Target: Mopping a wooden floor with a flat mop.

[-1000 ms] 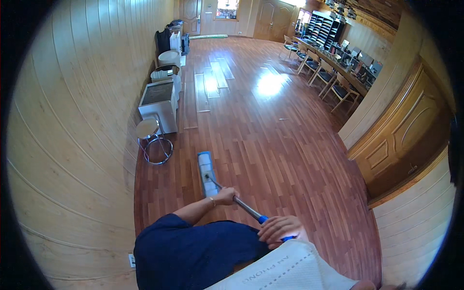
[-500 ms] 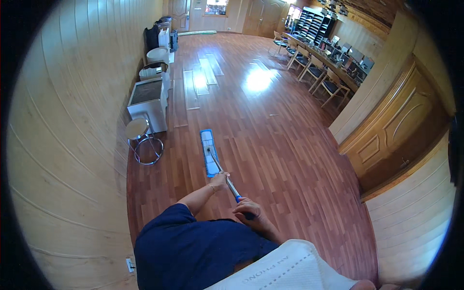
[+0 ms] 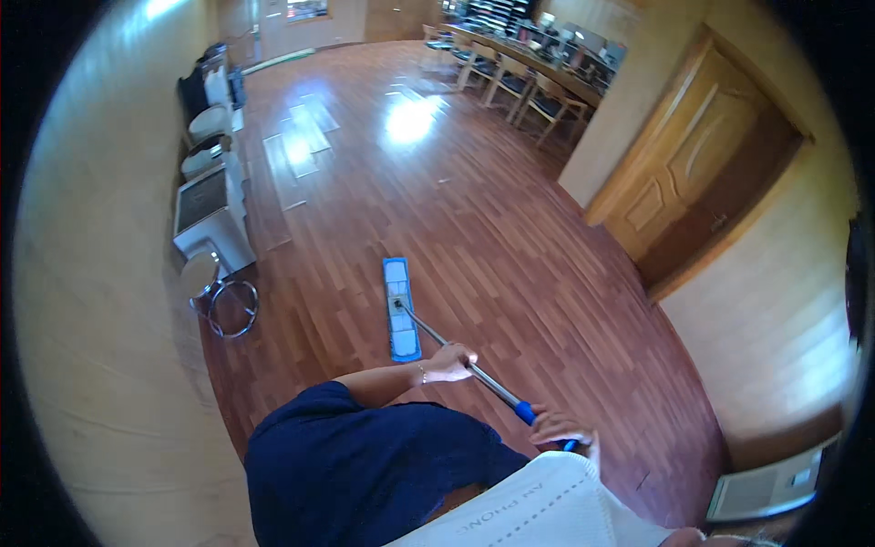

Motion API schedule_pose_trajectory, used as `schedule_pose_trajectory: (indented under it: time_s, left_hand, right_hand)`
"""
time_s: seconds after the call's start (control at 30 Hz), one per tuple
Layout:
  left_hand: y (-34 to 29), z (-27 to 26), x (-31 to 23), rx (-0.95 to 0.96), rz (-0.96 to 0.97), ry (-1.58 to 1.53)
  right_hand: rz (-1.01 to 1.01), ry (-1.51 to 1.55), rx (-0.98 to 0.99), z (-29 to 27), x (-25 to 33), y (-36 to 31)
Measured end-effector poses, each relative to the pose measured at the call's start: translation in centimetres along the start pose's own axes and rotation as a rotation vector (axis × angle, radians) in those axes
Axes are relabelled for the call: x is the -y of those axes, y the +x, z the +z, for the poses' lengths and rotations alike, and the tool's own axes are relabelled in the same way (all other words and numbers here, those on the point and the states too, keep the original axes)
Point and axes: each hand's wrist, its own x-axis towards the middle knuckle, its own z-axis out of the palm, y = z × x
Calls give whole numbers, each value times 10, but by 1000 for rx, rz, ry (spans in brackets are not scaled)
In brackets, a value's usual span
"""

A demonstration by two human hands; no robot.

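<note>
Head view: a flat mop (image 3: 401,308) is held in both hands, its blue pad laid flat on the reddish wooden floor (image 3: 510,237) just ahead of the person. The left hand (image 3: 448,364) is clamped around the metal handle (image 3: 436,335) partway down; the right hand (image 3: 561,428) is closed on the blue grip at the upper end. The handle is slanted from lower right up to the pad. A round stool (image 3: 202,273) with a chrome ring base is seen by the left wall, beside a white cabinet (image 3: 211,214). A wooden door (image 3: 693,182) is set in the right wall, chairs (image 3: 547,102) lined up far off.
</note>
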Motion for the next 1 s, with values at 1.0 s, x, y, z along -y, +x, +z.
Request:
schedule_pose_trajectory:
  time_s: [1.0]
  left_hand:
    - [68, 121, -152, 790, 693, -201]
  right_hand:
    - [-240, -590, 96, -6, 110, -43]
